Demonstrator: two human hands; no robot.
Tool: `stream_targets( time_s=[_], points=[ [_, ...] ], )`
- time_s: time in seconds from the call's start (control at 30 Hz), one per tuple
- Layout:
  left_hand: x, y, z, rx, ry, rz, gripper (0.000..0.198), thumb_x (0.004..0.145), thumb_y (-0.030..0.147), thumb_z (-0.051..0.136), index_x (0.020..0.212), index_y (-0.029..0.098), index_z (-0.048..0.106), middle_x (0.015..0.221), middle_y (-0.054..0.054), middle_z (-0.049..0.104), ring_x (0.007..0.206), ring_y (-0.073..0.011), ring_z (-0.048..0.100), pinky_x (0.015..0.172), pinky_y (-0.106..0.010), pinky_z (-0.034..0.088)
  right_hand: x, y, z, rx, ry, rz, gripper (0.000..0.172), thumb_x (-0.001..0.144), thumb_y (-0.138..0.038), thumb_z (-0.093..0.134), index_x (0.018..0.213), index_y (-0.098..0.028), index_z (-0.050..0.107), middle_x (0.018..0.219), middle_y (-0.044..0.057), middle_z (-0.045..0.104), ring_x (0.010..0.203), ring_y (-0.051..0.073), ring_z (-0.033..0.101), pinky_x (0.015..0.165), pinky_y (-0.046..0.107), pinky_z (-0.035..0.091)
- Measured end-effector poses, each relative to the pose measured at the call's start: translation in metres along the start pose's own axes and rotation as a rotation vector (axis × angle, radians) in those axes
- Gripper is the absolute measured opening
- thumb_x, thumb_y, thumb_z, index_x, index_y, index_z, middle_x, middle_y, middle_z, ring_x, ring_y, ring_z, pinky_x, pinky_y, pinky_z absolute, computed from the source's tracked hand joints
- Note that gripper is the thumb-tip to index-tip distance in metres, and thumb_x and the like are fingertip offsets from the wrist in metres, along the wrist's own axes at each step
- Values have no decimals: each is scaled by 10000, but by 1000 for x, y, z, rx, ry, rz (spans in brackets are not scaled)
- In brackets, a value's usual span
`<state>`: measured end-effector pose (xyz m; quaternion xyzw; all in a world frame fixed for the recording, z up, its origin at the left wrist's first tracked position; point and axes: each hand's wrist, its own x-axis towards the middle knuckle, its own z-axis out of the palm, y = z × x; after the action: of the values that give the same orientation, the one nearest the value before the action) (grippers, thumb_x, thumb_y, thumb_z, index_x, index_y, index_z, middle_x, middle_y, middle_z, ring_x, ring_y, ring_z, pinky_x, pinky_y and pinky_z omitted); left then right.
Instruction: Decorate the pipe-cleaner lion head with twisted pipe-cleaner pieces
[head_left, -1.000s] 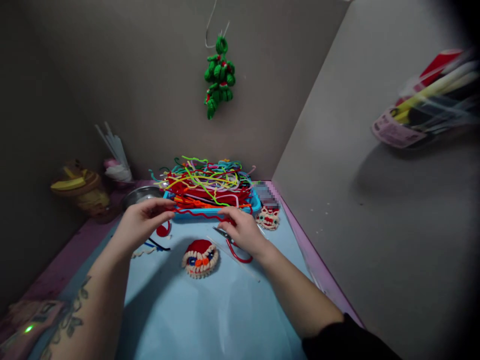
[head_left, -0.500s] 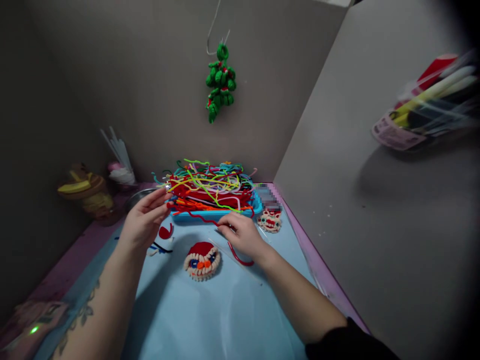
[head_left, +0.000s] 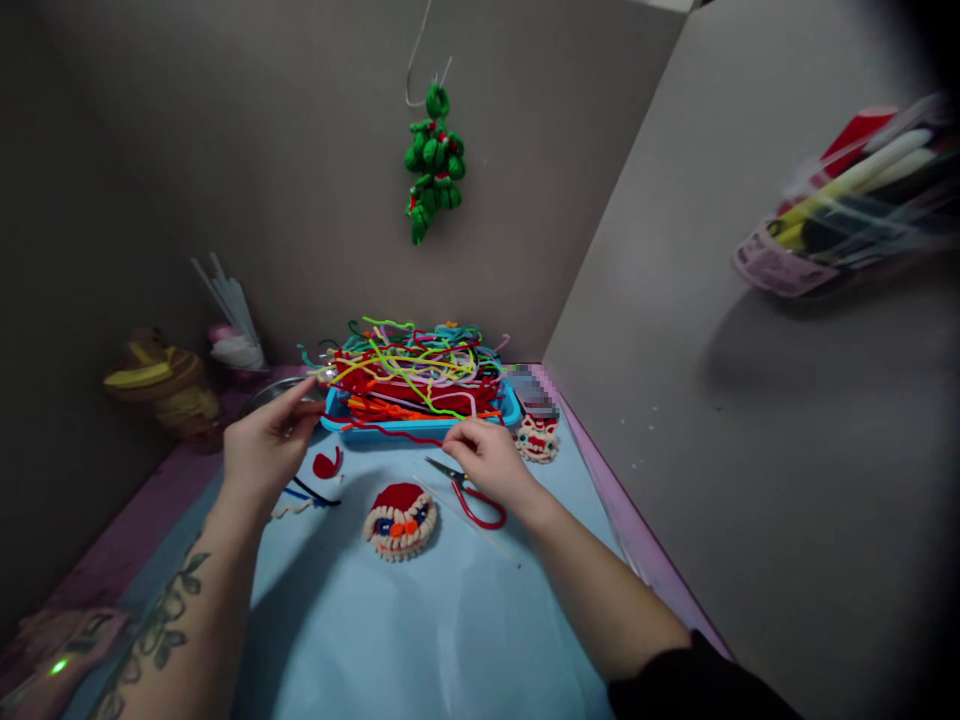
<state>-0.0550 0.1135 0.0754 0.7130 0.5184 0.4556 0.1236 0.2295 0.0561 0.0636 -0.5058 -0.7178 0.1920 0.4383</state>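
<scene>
A dark red pipe cleaner (head_left: pixel 397 434) runs between my two hands, slightly wavy, just in front of the blue tray. My left hand (head_left: pixel 271 445) pinches its left end between thumb and fingers. The other end is in the closed fingers of my right hand (head_left: pixel 491 462). Below my right hand lie scissors (head_left: pixel 480 512) with red handles and dark blades. A round lion-like face (head_left: pixel 401 522), made of red, cream, blue and orange pipe cleaners, rests on the mat between my forearms. Left of it is a small coiled red piece (head_left: pixel 325 464).
The blue tray (head_left: pixel 375 432) is heaped with colourful pipe cleaners. A second cream-and-red face (head_left: pixel 538 440) sits right of it. Dark and blue strips (head_left: pixel 311 492) lie at left. A green ornament (head_left: pixel 435 165) hangs above, and a pen holder (head_left: pixel 795 262) is on the right wall.
My left hand has moved a little left and its fingers have closed in. The red pipe cleaner is stretched straighter. More of the scissors shows beneath my right hand.
</scene>
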Motion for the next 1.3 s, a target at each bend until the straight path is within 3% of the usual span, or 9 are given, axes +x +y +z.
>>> stream_targets(
  time_s=[0.1, 0.2, 0.3, 0.37, 0.43, 0.53, 0.73, 1.0, 1.3],
  points=[
    [3, 8, -5, 131, -181, 104, 525, 748, 298, 628, 1271, 290, 583, 1135, -67, 692, 1094, -327, 612, 953, -454, 466, -2, -2, 4, -53, 31, -14, 143, 832, -168, 564, 714, -203, 637, 710, 3, 652, 704, 151, 599, 665, 260, 432],
    [-5, 33, 4, 287, -280, 247, 527, 666, 271, 699, 1189, 262, 643, 1360, -109, 545, 1320, -427, 368, 1048, -615, 286, -7, -8, 12, -121, 45, -69, 139, 856, -171, 533, 772, -204, 639, 775, 25, 666, 767, 164, 608, 717, 274, 441],
    [-23, 61, 24, 256, -438, 391, 471, 770, 214, 608, 1234, 295, 604, 1307, -85, 594, 1257, -335, 474, 1085, -583, 240, -13, -16, 20, -120, -6, -139, 143, 874, -182, 510, 820, -197, 642, 808, 42, 666, 789, 169, 611, 738, 279, 456],
    [-32, 70, 35, 202, -540, 390, 431, 822, 175, 531, 1232, 286, 603, 1125, -80, 690, 1038, -256, 621, 1010, -465, 390, -16, -19, 24, -79, -28, -166, 143, 878, -184, 506, 857, -192, 647, 827, 50, 669, 795, 170, 616, 738, 278, 470],
    [-34, 71, 40, 159, -532, 348, 379, 858, 184, 475, 1194, 265, 630, 1017, -81, 717, 901, -228, 652, 876, -374, 478, -16, -19, 24, -39, -17, -164, 139, 872, -187, 527, 937, -190, 649, 895, 60, 688, 837, 176, 630, 766, 286, 482],
    [-27, 63, 31, 178, -450, 331, 317, 872, 218, 447, 1070, 245, 693, 990, -78, 722, 880, -234, 649, 817, -341, 480, -12, -13, 20, -21, 44, -136, 184, 869, -184, 550, 1025, -195, 646, 984, 67, 707, 906, 187, 643, 821, 302, 486],
    [-12, 53, 9, 424, -372, 311, 360, 899, 313, 362, 960, 194, 697, 886, -99, 719, 837, -267, 638, 732, -346, 465, -5, -2, 11, -82, 67, -118, 142, 888, -187, 536, 893, -217, 676, 877, 37, 709, 850, 172, 637, 789, 285, 473],
    [-29, 76, 31, 322, -620, 170, 336, 917, 302, 373, 1185, 193, 543, 1072, -79, 696, 903, -231, 660, 734, -313, 475, -9, -6, 19, -198, 49, -172, 146, 891, -167, 498, 844, -185, 636, 822, 50, 658, 799, 175, 591, 744, 282, 446],
    [-37, 80, 44, 362, -542, 221, 275, 917, 254, 404, 926, 208, 675, 895, -45, 735, 807, -226, 672, 669, -295, 448, -16, -10, 28, -113, 122, -180, 165, 888, -165, 474, 788, -182, 604, 751, 39, 619, 753, 168, 572, 706, 280, 436]
  ],
)
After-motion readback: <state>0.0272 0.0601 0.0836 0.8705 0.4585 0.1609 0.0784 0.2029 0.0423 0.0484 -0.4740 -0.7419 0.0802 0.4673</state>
